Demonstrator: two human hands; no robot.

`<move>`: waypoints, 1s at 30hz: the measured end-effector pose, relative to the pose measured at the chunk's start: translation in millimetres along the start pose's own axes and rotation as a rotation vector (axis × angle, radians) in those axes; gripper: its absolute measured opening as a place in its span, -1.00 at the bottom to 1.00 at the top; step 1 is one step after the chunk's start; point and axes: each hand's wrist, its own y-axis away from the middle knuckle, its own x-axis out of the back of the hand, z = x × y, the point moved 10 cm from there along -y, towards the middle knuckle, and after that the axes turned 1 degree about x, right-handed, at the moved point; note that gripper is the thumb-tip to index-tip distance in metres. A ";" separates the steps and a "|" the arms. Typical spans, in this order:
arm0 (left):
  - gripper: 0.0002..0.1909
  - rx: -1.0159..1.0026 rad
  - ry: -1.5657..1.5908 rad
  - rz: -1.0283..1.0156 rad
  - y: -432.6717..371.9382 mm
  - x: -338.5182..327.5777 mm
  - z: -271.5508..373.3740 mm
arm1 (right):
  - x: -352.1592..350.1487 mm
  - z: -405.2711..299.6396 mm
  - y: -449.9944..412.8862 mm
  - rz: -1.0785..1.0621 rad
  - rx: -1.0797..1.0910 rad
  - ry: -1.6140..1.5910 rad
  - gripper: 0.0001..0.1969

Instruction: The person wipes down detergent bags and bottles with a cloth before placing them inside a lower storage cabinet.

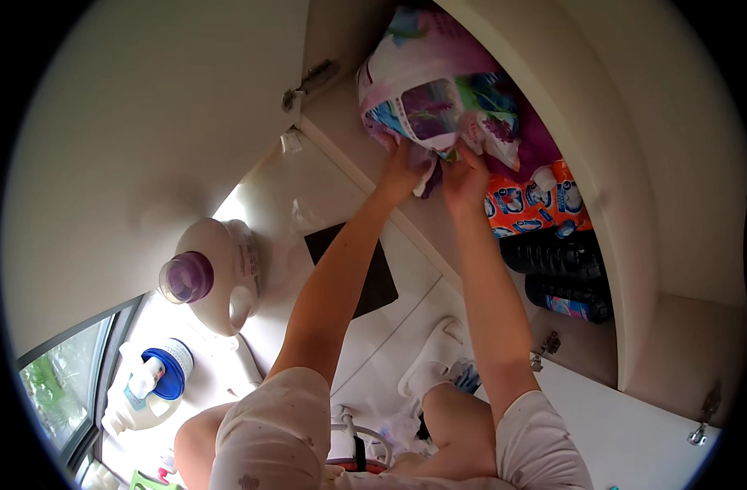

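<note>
Both my arms reach up into a low cabinet. My left hand (pixel 403 173) grips the lower left edge of a large purple and white printed plastic bag (pixel 431 110); some fingers are hidden behind it. My right hand (pixel 467 177) is at the bag's lower middle edge, thumb up against the plastic and fingers bent on it. The bag lies bunched on the cabinet floor (pixel 422 236). Orange printed packs (pixel 533 202) lie right of my right hand, beside black bottles (pixel 551 254).
An open cabinet door (pixel 600 410) with metal hinges stands low right. A white jug with a purple cap (pixel 187 277) is at left, above a blue-lidded tub (pixel 165 367) and a white bottle (pixel 141 404). A dark square (pixel 376 278) lies on the floor tiles.
</note>
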 end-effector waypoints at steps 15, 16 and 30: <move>0.20 -0.147 -0.496 0.085 -13.2 22.6 19.8 | 3.4 -31.2 44.2 0.276 -0.061 0.091 -0.79; 0.20 -0.145 -0.502 0.084 -16.1 20.3 17.9 | 1.7 -32.6 35.2 0.276 -0.065 0.086 -0.79; -0.15 -0.327 -0.340 0.094 -21.4 57.7 55.1 | 0.8 -121.4 44.5 0.332 0.088 0.509 -0.59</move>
